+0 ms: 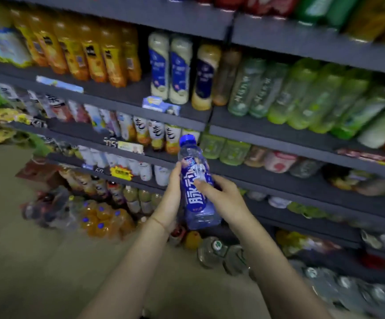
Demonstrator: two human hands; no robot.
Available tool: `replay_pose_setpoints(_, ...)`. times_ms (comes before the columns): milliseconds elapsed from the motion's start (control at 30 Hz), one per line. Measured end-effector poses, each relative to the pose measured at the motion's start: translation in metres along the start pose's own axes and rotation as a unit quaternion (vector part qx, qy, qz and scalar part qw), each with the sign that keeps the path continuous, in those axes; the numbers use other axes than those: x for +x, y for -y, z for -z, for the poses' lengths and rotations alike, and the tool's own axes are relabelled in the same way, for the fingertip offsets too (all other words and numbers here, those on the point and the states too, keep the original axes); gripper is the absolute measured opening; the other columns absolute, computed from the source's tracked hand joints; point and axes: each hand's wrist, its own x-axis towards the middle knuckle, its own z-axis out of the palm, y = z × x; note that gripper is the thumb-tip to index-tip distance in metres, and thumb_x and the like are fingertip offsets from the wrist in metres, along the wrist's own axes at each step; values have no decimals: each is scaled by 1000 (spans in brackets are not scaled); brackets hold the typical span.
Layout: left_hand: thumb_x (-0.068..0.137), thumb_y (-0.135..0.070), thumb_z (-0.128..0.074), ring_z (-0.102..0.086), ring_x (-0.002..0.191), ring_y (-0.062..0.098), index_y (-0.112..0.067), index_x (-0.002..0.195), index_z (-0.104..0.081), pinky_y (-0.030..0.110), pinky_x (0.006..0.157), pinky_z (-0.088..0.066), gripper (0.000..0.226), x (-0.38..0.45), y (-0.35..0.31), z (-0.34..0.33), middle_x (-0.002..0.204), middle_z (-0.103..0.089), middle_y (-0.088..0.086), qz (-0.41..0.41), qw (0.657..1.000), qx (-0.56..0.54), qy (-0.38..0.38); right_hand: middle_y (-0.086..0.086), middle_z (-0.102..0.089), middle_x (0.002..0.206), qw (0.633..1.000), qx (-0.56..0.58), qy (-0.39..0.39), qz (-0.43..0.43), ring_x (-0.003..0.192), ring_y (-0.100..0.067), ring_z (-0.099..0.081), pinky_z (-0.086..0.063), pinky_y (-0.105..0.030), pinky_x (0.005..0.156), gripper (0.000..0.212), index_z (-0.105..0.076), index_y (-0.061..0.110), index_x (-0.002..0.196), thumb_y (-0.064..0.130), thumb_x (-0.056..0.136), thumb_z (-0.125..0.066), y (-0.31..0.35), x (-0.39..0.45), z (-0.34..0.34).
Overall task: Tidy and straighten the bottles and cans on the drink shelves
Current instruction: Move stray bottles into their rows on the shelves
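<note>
Two hands: the left hand [172, 201] and the right hand [221, 196]. One blue-capped bottle [197, 187] sits between them. Three cream bottles with dark blue labels [179, 70] stand on a shelf [127, 93]. The blurred orange bottles [95, 56] number about six.

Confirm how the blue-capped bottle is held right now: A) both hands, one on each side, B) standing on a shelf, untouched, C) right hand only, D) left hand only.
A: the blue-capped bottle is off the shelves, upright in front of them, with the left hand along its left side and the right hand wrapped on its right side.
</note>
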Motion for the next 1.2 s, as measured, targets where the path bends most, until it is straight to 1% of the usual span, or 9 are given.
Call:
replay_pose_setpoints(100, 83, -67, -48, -67, 105, 33, -11, 119, -69, 43, 97, -51, 70, -6, 43, -65, 114, -71, 17, 1, 995, 83, 63, 3, -77, 88, 999, 11, -16, 49, 78, -7, -70, -55, -24, 72, 12, -72, 15, 99, 20, 88, -73, -10, -31, 91)
replay_pose_setpoints(233, 81, -49, -69, -71, 89, 23, -13, 108, -72, 35, 80, -57, 45, -16, 116, -190, 104, -74, 12, -33, 970, 162, 178, 3, -76, 104, 990, -15, -68, 123, 99, -16, -71, -55, -37, 92, 47, -68, 21, 114, 37, 71, -82, -37, -72, 238)
replay_pose_setpoints(367, 67, -21, -77, -72, 85, 21, -9, 111, -67, 33, 77, -58, 46, -34, 201, -323, 99, -75, 10, -80, 939, 221, 249, -2, -73, 112, 981, -22, -129, 146, 102, -16, -69, -54, -40, 95, 53, -62, 17, 124, 10, 75, -82, -67, -120, 383)
replay_pose_setpoints(500, 61, -13, -85, -70, 93, 27, -15, 111, -65, 37, 82, -58, 54, -47, 270, -428, 104, -74, 10, -85, 918, 244, 302, 2, -69, 119, 973, -9, -181, 144, 110, -16, -66, -52, -48, 98, 60, -54, 28, 127, 19, 73, -80, -90, -159, 489)
replay_pose_setpoints(667, 47, -28, -86, -68, 96, 13, -20, 112, -62, 26, 80, -53, 69, -49, 341, -523, 106, -73, 1, -119, 886, 276, 352, -3, -64, 115, 931, -84, -318, 157, 110, -28, -61, -51, -54, 91, 64, -53, 35, 114, 41, 56, -80, -113, -178, 591)
replay_pose_setpoints(900, 60, -24, -85, -58, 122, 10, -20, 136, -49, 24, 96, -46, 84, -10, 395, -636, 134, -60, -2, -132, 826, 301, 459, 5, -64, 115, 886, -104, -396, 217, 106, -11, -62, -53, -31, 88, 60, -56, 37, 116, 35, 62, -81, -132, -176, 725)
replay_pose_setpoints(967, 69, -21, -83, -49, 132, 9, -23, 143, -43, 28, 106, -43, 85, 14, 407, -668, 144, -51, -3, -122, 804, 322, 485, 2, -65, 117, 878, -99, -419, 211, 107, -11, -63, -52, -29, 88, 65, -57, 26, 120, 36, 60, -82, -138, -169, 769)
replay_pose_setpoints(1100, 88, -3, -66, -51, 128, 10, -29, 135, -49, 41, 111, -41, 56, 50, 447, -736, 136, -54, -4, -139, 814, 387, 410, -4, -67, 119, 866, -110, -458, 165, 111, -20, -64, -53, -46, 93, 75, -58, 14, 124, 36, 60, -90, -152, -157, 860)
replay_pose_setpoints(1200, 90, -7, -58, -50, 121, 11, -21, 128, -58, 32, 107, -41, 41, 60, 478, -791, 122, -50, -10, -271, 788, 462, 303, -6, -67, 119, 851, -129, -485, 155, 111, -22, -64, -52, -47, 93, 74, -59, 15, 124, 36, 61, -91, -155, -152, 924)
